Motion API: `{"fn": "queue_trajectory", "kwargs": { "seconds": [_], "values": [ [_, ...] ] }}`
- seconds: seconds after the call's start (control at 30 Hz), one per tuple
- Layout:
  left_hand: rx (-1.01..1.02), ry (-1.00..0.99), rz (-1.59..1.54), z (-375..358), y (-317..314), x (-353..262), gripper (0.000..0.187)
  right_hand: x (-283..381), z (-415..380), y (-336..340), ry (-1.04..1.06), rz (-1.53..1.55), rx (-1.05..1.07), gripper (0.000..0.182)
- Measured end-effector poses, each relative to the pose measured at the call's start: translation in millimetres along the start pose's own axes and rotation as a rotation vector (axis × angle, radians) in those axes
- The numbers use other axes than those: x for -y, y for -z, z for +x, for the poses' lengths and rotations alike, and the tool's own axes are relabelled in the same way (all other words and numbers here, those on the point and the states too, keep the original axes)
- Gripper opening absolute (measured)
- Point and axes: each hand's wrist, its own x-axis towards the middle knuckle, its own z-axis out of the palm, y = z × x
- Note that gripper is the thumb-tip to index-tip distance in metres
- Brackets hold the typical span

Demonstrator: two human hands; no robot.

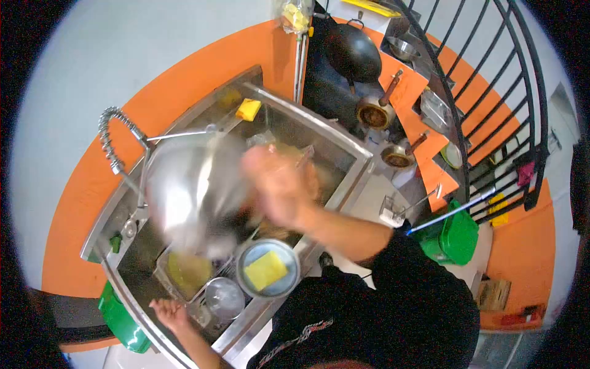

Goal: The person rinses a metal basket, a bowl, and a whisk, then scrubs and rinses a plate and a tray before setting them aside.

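Observation:
A large shiny metal bowl (193, 190), smeared by motion, is over the left part of the steel sink (335, 129). My right hand (276, 184) is beside the bowl's right side, too blurred to show whether its fingers grip the rim. Lower left, my left hand (169, 313) is at the sink's front edge with its fingers loosely apart and nothing visible in them. Between the hands, a yellow sponge (266, 270) lies in a round metal pan (244, 288). Beside that pan is a smaller round metal dish (225, 298).
A spring-necked faucet (110, 141) rises behind the sink. Another yellow sponge (248, 110) rests on the back ledge. A black wok (353, 52) and small pots (375, 115) stand to the right, near a black railing (522, 74). A green bin (461, 237) is at lower right.

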Motion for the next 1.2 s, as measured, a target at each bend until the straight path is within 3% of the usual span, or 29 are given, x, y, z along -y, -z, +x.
{"fn": "queue_trajectory", "kwargs": {
  "seconds": [0.03,0.07,0.1,0.13,0.17,0.2,0.27,0.33,0.4,0.43,0.5,0.53,0.67,0.73,0.83,0.9,0.97,1.03,1.07,1.17,1.2],
  "values": [
    [-0.314,-0.133,0.030,-13.0,-21.3,2.5,0.025,1.5,19.9,54.8,-0.214,0.002,-0.153,0.037],
    [-0.997,-0.337,0.311,-31.3,-147.3,34.0,0.027,39.1,38.6,97.2,-0.281,0.070,-0.261,0.033],
    [-0.177,-0.200,0.236,-54.6,-111.7,18.8,0.033,23.5,67.7,154.4,-0.092,0.102,-0.332,0.032],
    [-0.195,-0.262,0.281,-63.2,-148.0,34.4,0.034,33.4,88.5,196.7,0.010,-0.028,-0.432,0.030],
    [-0.212,-0.323,0.329,-77.4,-197.4,52.6,0.034,10.6,118.9,261.4,0.153,-0.130,-0.436,0.033],
    [-0.210,-0.328,0.343,-91.4,-232.7,72.5,0.034,17.2,137.7,302.1,0.171,-0.329,-0.409,0.032],
    [0.166,-0.405,0.687,-129.2,-302.3,118.1,0.045,24.1,180.3,382.8,0.138,-0.701,-0.348,0.030],
    [0.626,-0.178,0.535,-167.7,-393.7,176.2,0.041,11.4,231.0,459.1,0.089,-0.866,-0.311,0.028],
    [0.881,0.026,0.414,-176.2,-452.4,220.4,0.039,3.2,276.5,510.1,0.341,-1.361,-0.405,0.021],
    [0.940,0.093,0.381,-178.7,-473.3,238.1,0.038,6.8,292.5,525.6,0.361,-1.346,-0.413,0.021],
    [0.996,0.179,0.342,-178.4,-499.2,263.4,0.036,4.2,319.5,554.2,0.213,-1.652,-0.399,0.020],
    [1.002,0.209,0.338,-178.0,-508.1,274.4,0.035,-4.6,334.3,571.6,0.280,-1.784,-0.442,0.023],
    [0.991,0.255,0.349,-176.9,-532.3,301.7,0.032,-15.4,371.1,612.6,0.281,-1.836,-0.404,0.024],
    [0.976,0.252,0.366,-177.7,-540.2,311.0,0.031,-16.2,374.6,615.8,0.352,-2.082,-0.403,0.025],
    [0.964,0.247,0.397,-178.0,-548.8,320.1,0.030,-47.7,411.4,653.1,0.235,-2.113,-0.468,0.023],
    [0.943,0.238,0.433,-180.3,-552.0,323.8,0.029,-62.1,425.1,664.1,0.017,-1.835,-0.573,0.023],
    [0.932,0.228,0.467,-181.9,-554.5,325.7,0.029,-61.3,418.5,660.0,0.044,-1.824,-0.457,0.032],
    [0.931,0.216,0.493,-183.7,-559.9,325.7,0.030,-64.8,419.6,659.0,0.055,-1.663,-0.683,0.031],
    [0.932,0.200,0.516,-185.7,-562.6,323.9,0.030,-85.0,435.0,686.2,0.205,-1.621,-0.683,0.033],
    [0.913,0.092,0.617,-195.5,-558.3,301.5,0.031,-123.2,469.4,733.8,0.322,-1.608,-0.662,0.042],
    [0.933,0.032,0.620,-206.2,-486.6,269.5,0.031,-108.5,460.6,716.0,0.176,-1.665,-0.604,0.042]
  ]
}}
